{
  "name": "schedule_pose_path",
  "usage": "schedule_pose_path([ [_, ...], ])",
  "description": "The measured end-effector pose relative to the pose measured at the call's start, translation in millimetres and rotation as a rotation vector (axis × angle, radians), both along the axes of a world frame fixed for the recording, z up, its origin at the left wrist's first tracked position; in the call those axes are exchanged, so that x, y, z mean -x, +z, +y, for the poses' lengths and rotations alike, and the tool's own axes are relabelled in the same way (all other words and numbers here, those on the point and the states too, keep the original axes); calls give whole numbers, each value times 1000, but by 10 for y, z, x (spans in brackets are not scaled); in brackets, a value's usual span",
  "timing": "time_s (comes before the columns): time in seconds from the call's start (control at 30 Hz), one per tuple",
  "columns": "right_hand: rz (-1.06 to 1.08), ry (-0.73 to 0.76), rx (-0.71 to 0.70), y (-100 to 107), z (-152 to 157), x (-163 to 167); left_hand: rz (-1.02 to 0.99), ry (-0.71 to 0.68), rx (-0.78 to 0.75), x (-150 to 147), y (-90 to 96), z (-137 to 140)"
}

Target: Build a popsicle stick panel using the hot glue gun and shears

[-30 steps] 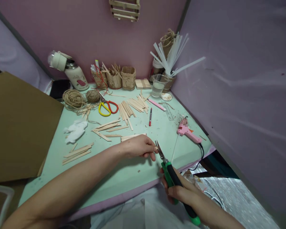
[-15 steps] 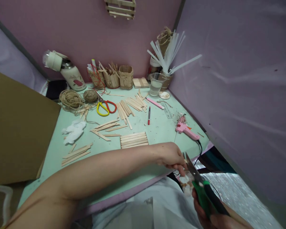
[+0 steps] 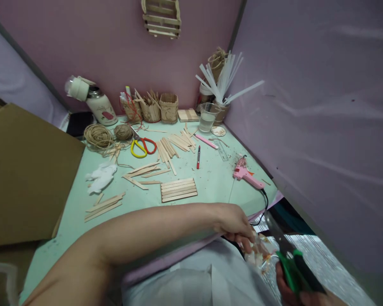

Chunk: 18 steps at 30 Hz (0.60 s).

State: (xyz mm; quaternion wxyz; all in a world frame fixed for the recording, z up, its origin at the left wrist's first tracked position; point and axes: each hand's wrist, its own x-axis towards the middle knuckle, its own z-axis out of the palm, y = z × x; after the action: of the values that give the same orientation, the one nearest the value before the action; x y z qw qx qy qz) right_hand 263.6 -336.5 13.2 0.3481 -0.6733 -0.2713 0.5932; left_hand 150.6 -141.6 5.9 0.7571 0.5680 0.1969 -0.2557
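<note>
My right hand (image 3: 293, 284), low at the right, is closed on a pair of scissors (image 3: 282, 244) with green and black handles, their blades blurred and pointing up and left. My left hand (image 3: 238, 223) reaches across my body to the table's front right edge. Its fingers are bent together and point down; whatever they may hold is hidden. Just below them is a clear plastic bag (image 3: 262, 250) with scraps in it. Behind my left forearm lies a small panel of wooden craft sticks (image 3: 178, 190) set side by side.
A pink glue gun (image 3: 247, 175) lies at the right, its cord hanging over the edge. Loose sticks (image 3: 167, 151), yellow-and-red scissors (image 3: 143, 147), twine (image 3: 98, 137) and a red marker (image 3: 198, 157) lie about. A water cup (image 3: 207, 119) stands at the back; cardboard (image 3: 28, 178) rises at the left.
The scissors in my right hand have moved right and down, away from my left hand. My left hand has dropped slightly, and more of the stick panel shows.
</note>
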Motion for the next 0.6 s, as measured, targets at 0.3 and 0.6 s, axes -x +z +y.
schedule_pose_path([
  [0.3, 431, -183, -311, -75, 725, 532, -192, 646, -118, 1100, 256, 708],
  [0.6, 564, -17, -479, -564, 1123, 959, -204, 858, -452, 1721, 177, 837],
])
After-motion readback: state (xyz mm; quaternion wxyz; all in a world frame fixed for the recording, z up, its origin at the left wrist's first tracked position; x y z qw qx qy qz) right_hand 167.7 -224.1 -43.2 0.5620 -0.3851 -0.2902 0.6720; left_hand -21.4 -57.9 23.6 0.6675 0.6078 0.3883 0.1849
